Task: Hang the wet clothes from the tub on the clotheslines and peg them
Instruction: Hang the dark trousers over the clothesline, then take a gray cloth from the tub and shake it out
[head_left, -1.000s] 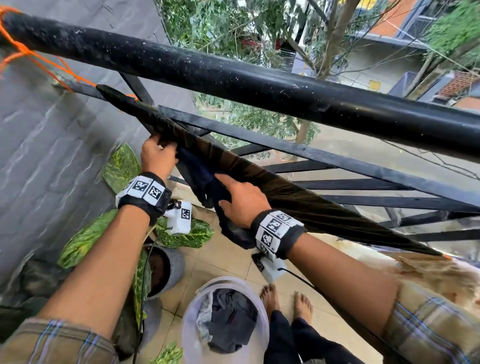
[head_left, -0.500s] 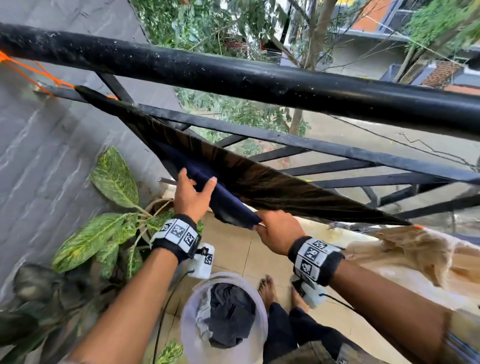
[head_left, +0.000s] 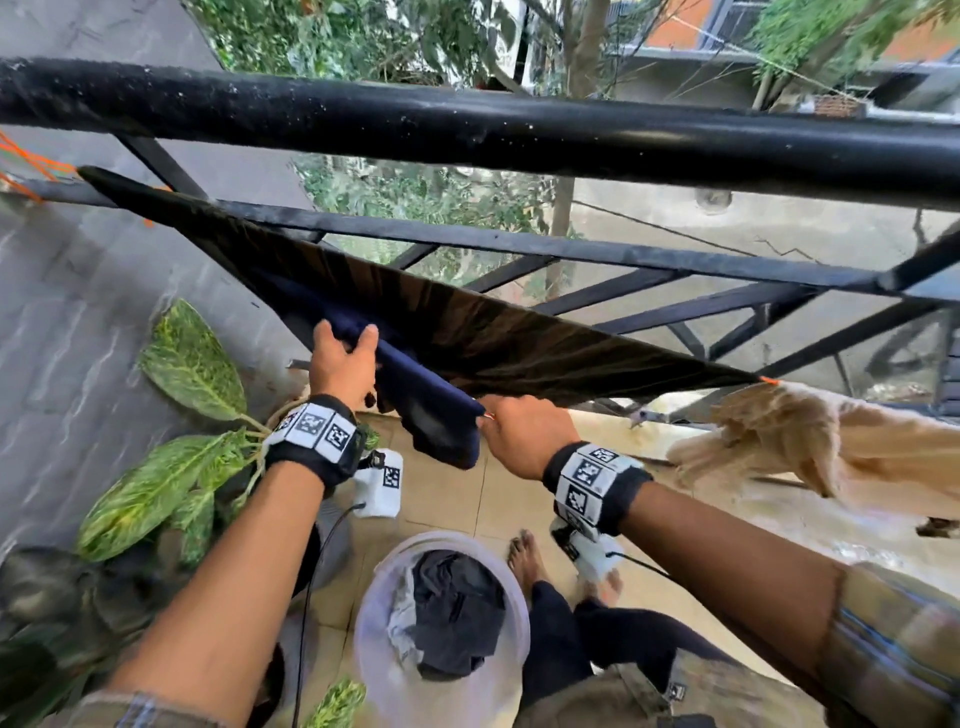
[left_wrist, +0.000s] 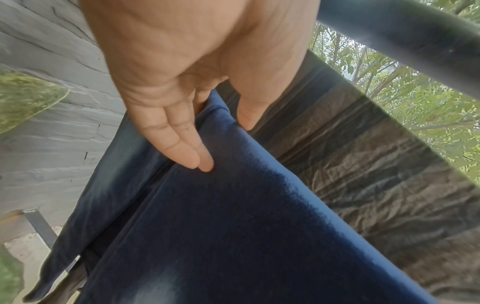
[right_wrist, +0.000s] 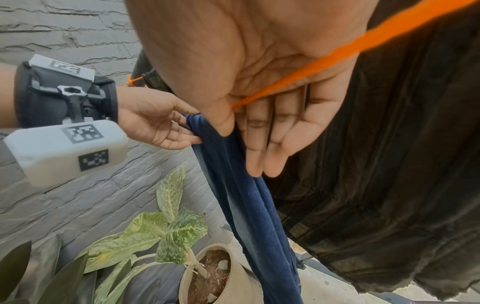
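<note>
A navy cloth (head_left: 436, 410) hangs folded over the orange clothesline (right_wrist: 337, 51), beside a dark brown cloth (head_left: 519, 338) draped on the same line. My left hand (head_left: 347, 338) pinches the navy fold between thumb and straight fingers (left_wrist: 197, 158). My right hand (head_left: 485, 418) grips the cloth's right end at the line. In the right wrist view its thumb presses the navy cloth (right_wrist: 254, 216) against the fingers, and the line crosses the palm. The white tub (head_left: 363, 639) stands on the floor below, with dark clothes (head_left: 457, 608) in it. No pegs show.
A thick black railing bar (head_left: 467, 130) runs overhead, with thinner bars behind the line. A beige cloth (head_left: 810, 441) hangs at the right. A potted plant (right_wrist: 233, 277) with speckled leaves stands by the grey wall (head_left: 78, 312) at the left. Bare feet (head_left: 519, 556) are beside the tub.
The navy cloth was bunched under my right hand; now it is stretched along the line between both hands. My left hand left the brown cloth's upper edge and took the navy fold.
</note>
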